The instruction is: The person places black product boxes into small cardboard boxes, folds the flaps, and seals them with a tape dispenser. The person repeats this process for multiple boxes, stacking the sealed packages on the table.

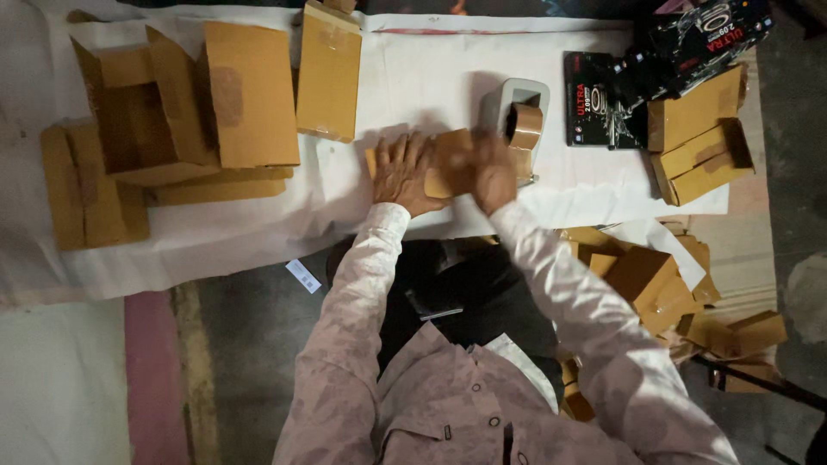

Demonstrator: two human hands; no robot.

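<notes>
Brown cardboard fills the middle of the white sheet (258,232): a small flat carton (448,155) lies there under both hands, just in front of the grey tape dispenser (517,108) with its roll of brown tape (523,125). The carton is plain, unprinted and partly covered, so only its upper edge and left corner show. The left hand (403,175) lies flat on its left end, fingers spread wide and pointing away from the body. The right hand (491,176) presses on the right end, blurred, its fingers bent over the board; whether it grips anything I cannot tell. Both sleeves are pale pink with a faint pattern, the forearms angled inward from the elbows.

To the left stands an open brown box (146,112) with its flaps up, resting on flat folded cartons (86,194). Another flat carton (329,73) lies at the top edge of the sheet. On the right sit black printed packs (603,99) with red and white lettering, beside two small folded brown boxes (698,142). A heap of small brown boxes (646,284) lies on the floor by the right elbow. A small white label (303,275) with dark print lies on the grey floor below the sheet's edge.
</notes>
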